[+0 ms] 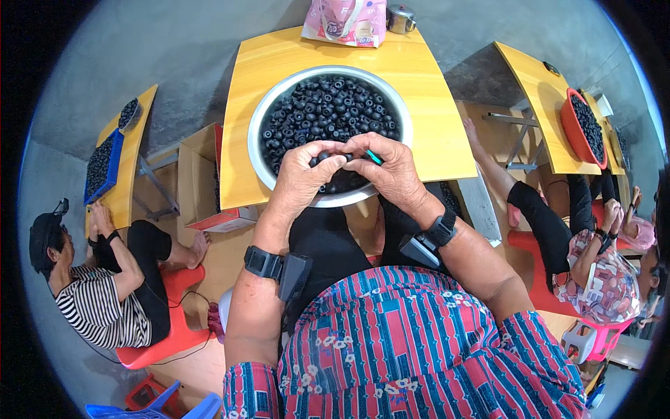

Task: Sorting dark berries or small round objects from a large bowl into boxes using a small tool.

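A wide metal bowl point(258, 164) on the yellow table holds a heap of small dark, round pieces point(328, 105), many with a ring-shaped opening. Over its near rim my two hands meet at the fingertips. My left hand point(307, 171) is closed, with dark round pieces at its fingers. Tucked in my closed right hand point(391, 167) is a small green tool point(375, 158); only part of it shows. Its working end is hidden by the fingers. Both my wrists wear black bands with dark blocks.
At the table's point(433, 133) far edge stand a pink bag point(342, 24) and a metal pot point(400, 19). An open cardboard box point(199, 174) sits left. People work at side tables, with a blue crate point(105, 167) left and a red basin point(585, 129) right.
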Demonstrator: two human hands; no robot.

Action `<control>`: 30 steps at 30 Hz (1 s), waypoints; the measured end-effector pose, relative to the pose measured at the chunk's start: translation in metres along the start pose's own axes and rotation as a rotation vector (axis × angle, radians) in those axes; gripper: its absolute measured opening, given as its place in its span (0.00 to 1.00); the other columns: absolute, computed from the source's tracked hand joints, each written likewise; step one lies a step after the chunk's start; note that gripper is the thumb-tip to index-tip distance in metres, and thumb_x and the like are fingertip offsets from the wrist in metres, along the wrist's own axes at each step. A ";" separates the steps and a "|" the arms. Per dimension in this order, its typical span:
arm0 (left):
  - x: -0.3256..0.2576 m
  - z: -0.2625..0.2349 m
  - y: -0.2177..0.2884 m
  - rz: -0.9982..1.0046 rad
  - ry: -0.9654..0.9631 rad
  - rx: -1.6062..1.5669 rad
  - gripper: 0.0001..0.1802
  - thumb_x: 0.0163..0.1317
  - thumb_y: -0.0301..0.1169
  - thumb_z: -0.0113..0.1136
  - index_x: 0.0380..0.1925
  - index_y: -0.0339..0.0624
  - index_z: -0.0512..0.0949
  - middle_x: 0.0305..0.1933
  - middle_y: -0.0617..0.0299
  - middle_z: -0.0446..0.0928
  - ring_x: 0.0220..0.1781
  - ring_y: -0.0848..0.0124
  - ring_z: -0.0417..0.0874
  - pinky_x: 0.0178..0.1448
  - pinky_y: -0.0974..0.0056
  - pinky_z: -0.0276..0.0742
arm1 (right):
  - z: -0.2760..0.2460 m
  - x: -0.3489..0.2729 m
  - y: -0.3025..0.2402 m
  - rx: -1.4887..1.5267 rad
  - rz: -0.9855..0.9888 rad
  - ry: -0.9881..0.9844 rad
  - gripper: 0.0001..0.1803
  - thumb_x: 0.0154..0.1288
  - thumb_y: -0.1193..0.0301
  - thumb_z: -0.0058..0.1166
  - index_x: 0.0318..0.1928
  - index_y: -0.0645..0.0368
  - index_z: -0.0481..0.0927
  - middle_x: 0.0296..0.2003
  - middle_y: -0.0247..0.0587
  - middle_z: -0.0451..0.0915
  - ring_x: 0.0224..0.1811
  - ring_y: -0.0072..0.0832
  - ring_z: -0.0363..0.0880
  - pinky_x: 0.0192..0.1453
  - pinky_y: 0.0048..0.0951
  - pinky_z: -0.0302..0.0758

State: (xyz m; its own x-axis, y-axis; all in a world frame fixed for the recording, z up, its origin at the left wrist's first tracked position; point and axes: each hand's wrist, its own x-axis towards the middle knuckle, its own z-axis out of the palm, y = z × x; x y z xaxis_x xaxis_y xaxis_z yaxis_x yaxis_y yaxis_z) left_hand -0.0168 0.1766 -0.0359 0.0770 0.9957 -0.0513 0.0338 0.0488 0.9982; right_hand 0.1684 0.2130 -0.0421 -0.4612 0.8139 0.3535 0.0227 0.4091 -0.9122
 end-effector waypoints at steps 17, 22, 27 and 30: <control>-0.003 -0.001 0.004 0.010 -0.084 0.009 0.08 0.65 0.28 0.57 0.42 0.36 0.77 0.31 0.70 0.75 0.29 0.84 0.71 0.33 0.75 0.70 | 0.001 0.003 -0.005 -0.148 -0.062 0.059 0.15 0.49 0.77 0.68 0.39 0.59 0.82 0.30 0.34 0.75 0.33 0.24 0.71 0.40 0.24 0.69; -0.005 0.000 0.005 0.078 -0.029 -0.005 0.08 0.67 0.27 0.54 0.44 0.39 0.74 0.29 0.73 0.67 0.26 0.86 0.63 0.28 0.79 0.60 | -0.002 0.000 -0.012 -0.110 -0.007 0.074 0.14 0.56 0.72 0.62 0.43 0.61 0.78 0.34 0.39 0.75 0.35 0.29 0.72 0.42 0.28 0.70; -0.005 -0.004 0.000 0.030 -0.060 -0.204 0.09 0.69 0.28 0.52 0.46 0.40 0.72 0.32 0.72 0.67 0.26 0.87 0.61 0.28 0.79 0.57 | -0.002 -0.001 -0.006 -0.277 -0.142 0.056 0.12 0.67 0.64 0.49 0.39 0.60 0.76 0.32 0.47 0.72 0.38 0.42 0.73 0.43 0.35 0.71; -0.005 -0.007 -0.001 -0.001 -0.100 -0.291 0.09 0.70 0.29 0.52 0.47 0.40 0.72 0.33 0.72 0.67 0.26 0.87 0.61 0.28 0.79 0.57 | -0.003 -0.002 -0.004 -0.331 -0.160 0.003 0.11 0.66 0.64 0.51 0.38 0.59 0.77 0.31 0.46 0.72 0.37 0.43 0.73 0.40 0.36 0.71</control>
State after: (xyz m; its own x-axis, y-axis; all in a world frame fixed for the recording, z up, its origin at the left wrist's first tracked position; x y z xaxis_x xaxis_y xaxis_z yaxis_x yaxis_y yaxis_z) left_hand -0.0247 0.1718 -0.0365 0.1757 0.9836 -0.0407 -0.2515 0.0848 0.9641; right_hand 0.1720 0.2112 -0.0382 -0.4793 0.7298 0.4875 0.2366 0.6424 -0.7289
